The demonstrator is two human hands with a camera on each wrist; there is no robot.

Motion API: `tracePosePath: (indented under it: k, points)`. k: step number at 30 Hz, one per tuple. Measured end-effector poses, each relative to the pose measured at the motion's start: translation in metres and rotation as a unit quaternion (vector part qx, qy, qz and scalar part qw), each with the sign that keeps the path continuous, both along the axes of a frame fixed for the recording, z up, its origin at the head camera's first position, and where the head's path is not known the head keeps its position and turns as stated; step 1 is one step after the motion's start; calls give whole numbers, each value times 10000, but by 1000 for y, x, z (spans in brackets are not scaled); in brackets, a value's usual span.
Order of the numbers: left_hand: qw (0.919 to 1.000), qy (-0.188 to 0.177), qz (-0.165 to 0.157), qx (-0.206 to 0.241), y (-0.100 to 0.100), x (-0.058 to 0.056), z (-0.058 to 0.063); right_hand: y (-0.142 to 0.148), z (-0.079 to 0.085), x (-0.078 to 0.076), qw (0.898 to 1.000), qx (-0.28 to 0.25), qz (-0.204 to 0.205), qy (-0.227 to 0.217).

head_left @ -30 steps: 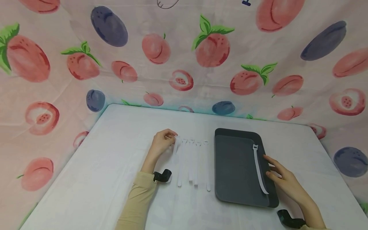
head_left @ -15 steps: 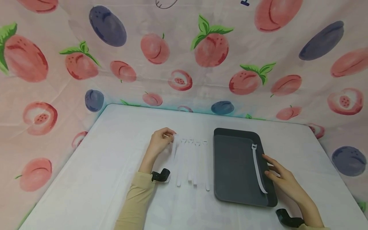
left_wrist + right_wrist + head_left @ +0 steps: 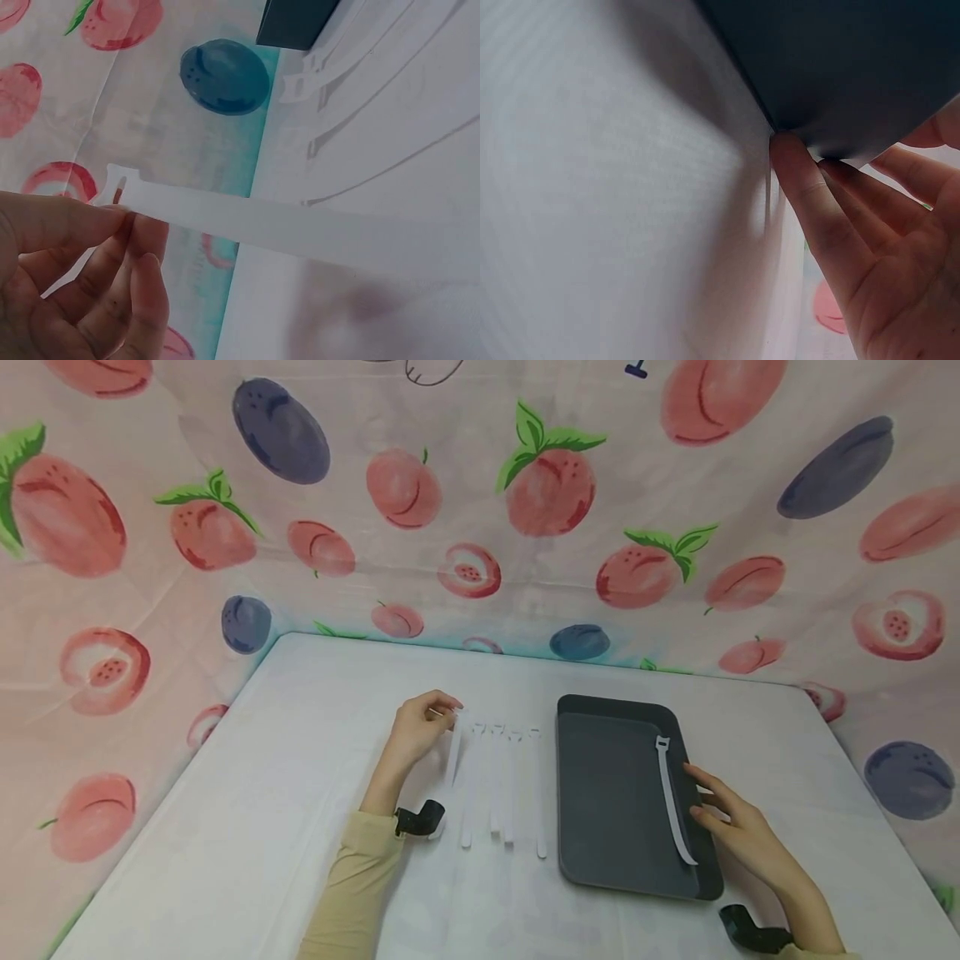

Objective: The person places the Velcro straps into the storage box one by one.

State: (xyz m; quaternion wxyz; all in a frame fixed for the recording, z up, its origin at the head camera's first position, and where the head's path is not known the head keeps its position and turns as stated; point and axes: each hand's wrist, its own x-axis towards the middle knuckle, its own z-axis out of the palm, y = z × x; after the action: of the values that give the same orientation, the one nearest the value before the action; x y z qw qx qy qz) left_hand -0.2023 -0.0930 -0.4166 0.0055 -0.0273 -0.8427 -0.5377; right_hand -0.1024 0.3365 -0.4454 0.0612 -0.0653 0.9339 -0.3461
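In the head view my left hand (image 3: pixel 416 731) holds up the slotted head end of a white cable strap (image 3: pixel 454 750) at the left end of a row. The left wrist view shows thumb and fingers pinching this strap (image 3: pixel 247 217) just below its slot. Several similar white straps (image 3: pixel 495 789) lie side by side on the table. One more strap (image 3: pixel 670 793) lies lengthwise in a dark grey tray (image 3: pixel 607 810). Against the tray's right side rests my right hand (image 3: pixel 753 843), its fingers extended; the right wrist view shows these fingers (image 3: pixel 810 187) touching the tray wall.
The white-covered table (image 3: pixel 262 827) meets a fruit-print cloth (image 3: pixel 465 493) at the back and sides. Right of the row of straps stands the tray, its wall (image 3: pixel 296 22) visible at the top of the left wrist view.
My left hand has drawn the pinched strap slightly left, apart from the row, and its length now shows more clearly. The right hand and tray keep their places.
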Motion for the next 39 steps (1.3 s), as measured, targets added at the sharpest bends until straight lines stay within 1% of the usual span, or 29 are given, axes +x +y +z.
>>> tracePosePath:
  k: [6, 13, 22, 27, 39]
  points:
    - [10000, -11, 30, 19, -1, 1, 2, -1, 0, -1, 10000, -3, -9, -32]
    - [9999, 99, -54, -36, 0, 2, 4, -1, 0, 0, 10000, 31, -26, 5]
    - [9999, 87, -50, 78, -1, 4, 7, -1, 1, 0, 10000, 53, -38, -3]
    - [9997, 100, -18, 205, -2, 5, 11, -1, 0, 0, 10000, 55, -27, 38]
    - [9998, 115, -100, 145, -3, 11, 22, -2, 2, 0, 10000, 61, -37, 39]
